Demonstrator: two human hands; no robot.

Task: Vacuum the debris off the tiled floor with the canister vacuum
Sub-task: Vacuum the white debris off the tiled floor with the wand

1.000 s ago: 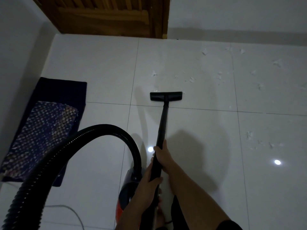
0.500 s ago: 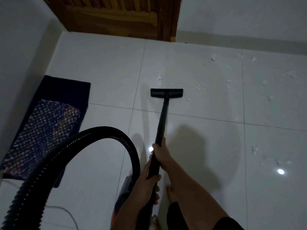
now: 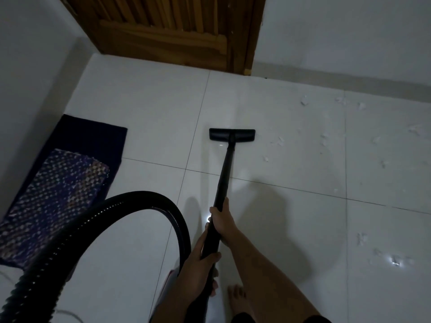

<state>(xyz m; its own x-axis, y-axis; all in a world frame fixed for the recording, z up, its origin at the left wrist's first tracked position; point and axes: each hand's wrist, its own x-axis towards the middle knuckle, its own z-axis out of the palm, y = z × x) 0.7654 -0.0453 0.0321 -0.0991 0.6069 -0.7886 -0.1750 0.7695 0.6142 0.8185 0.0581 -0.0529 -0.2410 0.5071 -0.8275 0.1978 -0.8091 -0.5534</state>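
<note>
Head camera, from the left: a dark mat [image 3: 58, 194] lies by the wall, and the ribbed black hose [image 3: 93, 215] arches over the tiled floor [image 3: 144, 101]. My left hand [image 3: 200, 264] grips the wand [image 3: 224, 173] low down, and my right hand [image 3: 221, 220] grips it just above, so both hands are clamped on it. Its floor head [image 3: 232, 134] sits flat on a tile, with white debris [image 3: 324, 138] scattered to its right.

The scene is dimly lit. Small bright glare spots are reflected in the glossy tiled floor [image 3: 144, 108], and a broad soft shadow is cast across it. The wooden door [image 3: 163, 31] is bowed by wide-angle distortion; fine detail is softened
</note>
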